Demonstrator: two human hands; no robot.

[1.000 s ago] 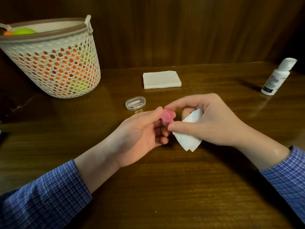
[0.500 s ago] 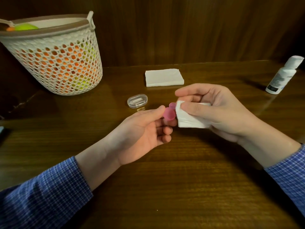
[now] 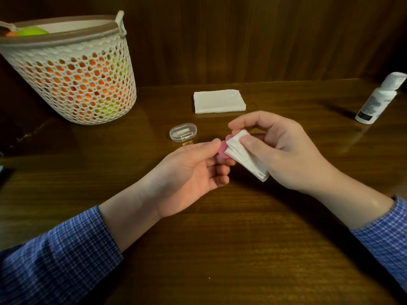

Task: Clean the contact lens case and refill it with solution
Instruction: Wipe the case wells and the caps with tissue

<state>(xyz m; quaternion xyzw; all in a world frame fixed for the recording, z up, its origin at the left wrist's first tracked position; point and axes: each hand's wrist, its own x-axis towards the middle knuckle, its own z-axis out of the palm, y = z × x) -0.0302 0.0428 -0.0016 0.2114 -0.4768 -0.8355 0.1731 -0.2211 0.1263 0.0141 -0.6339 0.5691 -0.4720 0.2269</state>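
Above the middle of the dark wooden desk (image 3: 242, 249), the left hand (image 3: 187, 177) pinches a small pink lens case part (image 3: 222, 149) between thumb and fingertips, palm turned up, the other fingers curled in loosely. Which part of the case it is cannot be made out; most of it is covered. The right hand (image 3: 284, 150) grips a folded white tissue (image 3: 244, 157), thumb on top, fingers curled behind, and the tissue's upper corner presses against the pink piece. Both wrists come out of blue checked sleeves (image 3: 59, 258). Just beyond the hands, toward the desk's far edge, a small clear plastic box (image 3: 183, 132) lies flat with something pale inside. Past it, near the far edge, a stack of folded white tissues (image 3: 219, 101). At the far right corner, a white solution bottle (image 3: 378, 100), leaning in the wide-angle view, cap on. At the far left corner, a white mesh basket (image 3: 72, 71) with orange and yellow-green contents showing through the holes.
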